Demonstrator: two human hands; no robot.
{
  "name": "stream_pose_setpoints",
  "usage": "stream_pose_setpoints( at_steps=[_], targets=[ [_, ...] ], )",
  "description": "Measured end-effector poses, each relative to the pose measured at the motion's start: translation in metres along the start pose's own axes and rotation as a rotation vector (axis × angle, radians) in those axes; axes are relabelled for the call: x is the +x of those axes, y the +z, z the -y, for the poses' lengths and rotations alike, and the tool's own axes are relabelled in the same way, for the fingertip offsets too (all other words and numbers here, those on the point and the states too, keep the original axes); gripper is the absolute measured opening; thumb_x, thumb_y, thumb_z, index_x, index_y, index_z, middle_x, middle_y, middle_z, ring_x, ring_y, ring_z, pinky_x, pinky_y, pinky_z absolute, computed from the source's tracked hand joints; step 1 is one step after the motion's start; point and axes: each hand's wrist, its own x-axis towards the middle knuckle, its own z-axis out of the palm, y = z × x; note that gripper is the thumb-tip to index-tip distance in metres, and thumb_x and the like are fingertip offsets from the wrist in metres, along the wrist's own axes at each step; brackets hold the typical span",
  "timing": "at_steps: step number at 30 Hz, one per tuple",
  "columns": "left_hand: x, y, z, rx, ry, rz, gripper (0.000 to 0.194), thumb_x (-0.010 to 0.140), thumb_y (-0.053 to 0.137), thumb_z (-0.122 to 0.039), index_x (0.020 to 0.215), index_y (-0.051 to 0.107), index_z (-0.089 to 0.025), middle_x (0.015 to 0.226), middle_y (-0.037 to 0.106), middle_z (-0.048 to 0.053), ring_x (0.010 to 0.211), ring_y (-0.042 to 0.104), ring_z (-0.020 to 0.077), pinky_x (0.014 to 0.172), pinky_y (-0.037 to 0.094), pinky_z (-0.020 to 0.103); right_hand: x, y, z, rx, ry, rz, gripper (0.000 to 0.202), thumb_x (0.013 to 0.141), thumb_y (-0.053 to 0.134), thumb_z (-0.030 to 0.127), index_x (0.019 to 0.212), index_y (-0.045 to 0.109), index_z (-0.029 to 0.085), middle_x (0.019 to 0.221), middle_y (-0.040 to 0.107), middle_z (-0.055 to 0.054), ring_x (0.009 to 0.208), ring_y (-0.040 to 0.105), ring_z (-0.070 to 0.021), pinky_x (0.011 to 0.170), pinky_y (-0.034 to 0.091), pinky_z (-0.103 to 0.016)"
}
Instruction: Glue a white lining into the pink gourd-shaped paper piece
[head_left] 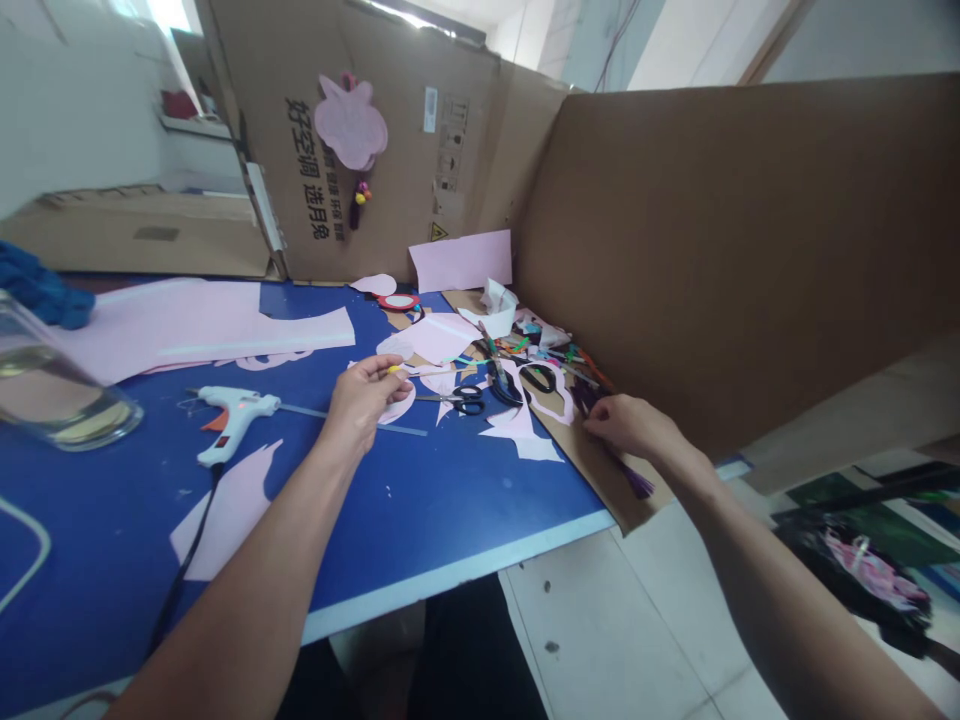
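My left hand (360, 400) pinches a small yellow piece (394, 369) above the blue table, and a thin pale strand runs right from it. Black-handled scissors (466, 400) lie just right of that hand, among pink paper cutouts (442, 338). At the right, my right hand (626, 425) has its fingers closed at a dark purple tassel (637, 482) on a cardboard strip (615, 495). A ring-shaped pink cutout (561, 400) rests beside it. Whether the fingers grip the tassel is hard to make out.
A white glue gun (236, 415) lies left, its cord running to the front. Farther left stands a glass jug (67, 390). Pink sheets (180, 315) cover the back left. Tall cardboard walls (720, 250) enclose the back and right; a pink flower shape (351, 125) hangs there.
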Motion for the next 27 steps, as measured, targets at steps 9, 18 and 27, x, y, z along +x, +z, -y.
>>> stream_pose_setpoints(
  at_steps=[9, 18, 27],
  targets=[
    [-0.003, 0.002, -0.002, -0.12, -0.005, 0.013, 0.022, 0.082, 0.078, -0.002, 0.098, 0.073, -0.016, 0.098, 0.083, 0.009, 0.076, 0.078, 0.0137, 0.077, 0.063, 0.025, -0.007, -0.004, 0.006, 0.023, 0.048, -0.156, 0.017, 0.093, 0.06, 0.03, 0.085, 0.074, 0.025, 0.097, 0.081, -0.015, 0.086, 0.075, -0.0324, 0.064, 0.042, -0.036],
    [-0.003, -0.005, -0.012, -0.316, -0.151, 0.055, 0.024, 0.07, 0.064, -0.006, 0.09, 0.066, -0.018, 0.087, 0.076, 0.007, 0.07, 0.071, 0.0144, 0.07, 0.06, 0.027, -0.022, -0.066, 0.071, 1.074, -0.221, -0.364, 0.012, 0.093, 0.07, 0.029, 0.084, 0.063, 0.024, 0.076, 0.069, -0.006, 0.057, 0.051, -0.0159, 0.051, 0.035, -0.03],
    [-0.007, -0.006, -0.011, -0.18, -0.126, 0.023, 0.01, 0.07, 0.07, -0.027, 0.074, 0.066, -0.018, 0.064, 0.052, -0.002, 0.049, 0.047, 0.0099, 0.044, 0.031, 0.022, -0.014, -0.059, 0.203, 1.687, -0.608, 0.279, 0.041, 0.072, 0.101, 0.037, 0.101, 0.076, 0.023, 0.08, 0.069, 0.003, 0.061, 0.053, -0.0078, 0.052, 0.04, -0.019]
  ],
)
